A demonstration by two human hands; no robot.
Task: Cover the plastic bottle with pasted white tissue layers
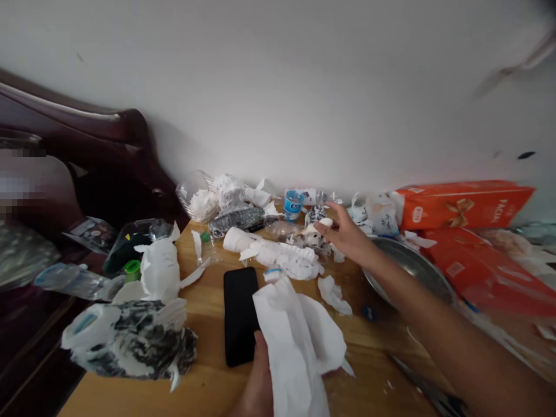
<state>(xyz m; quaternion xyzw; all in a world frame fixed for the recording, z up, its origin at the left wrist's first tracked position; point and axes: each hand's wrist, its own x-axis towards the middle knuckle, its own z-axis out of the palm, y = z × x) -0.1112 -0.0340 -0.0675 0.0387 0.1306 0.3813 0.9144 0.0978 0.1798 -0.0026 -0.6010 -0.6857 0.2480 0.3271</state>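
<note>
My left hand [257, 379] is at the bottom centre, closed on a large white tissue [295, 336] that drapes over it, right beside a black phone [240, 314] lying flat on the wooden table [208, 382]. My right hand [345, 231] reaches out over the middle of the table to a heap of crumpled tissues and crushed plastic bottles [286, 255]. Its fingers are stretched forward and its fingertips pinch a small white scrap [325, 222]. A small bottle with a blue label [292, 204] stands just behind the heap.
A metal bowl [412, 266] sits under my right forearm. Two orange tissue boxes [460, 205] lie at the right by the white wall. More crumpled paper and a crushed bottle [130, 339] cover the left side. Dark wooden furniture [87, 150] stands at the left.
</note>
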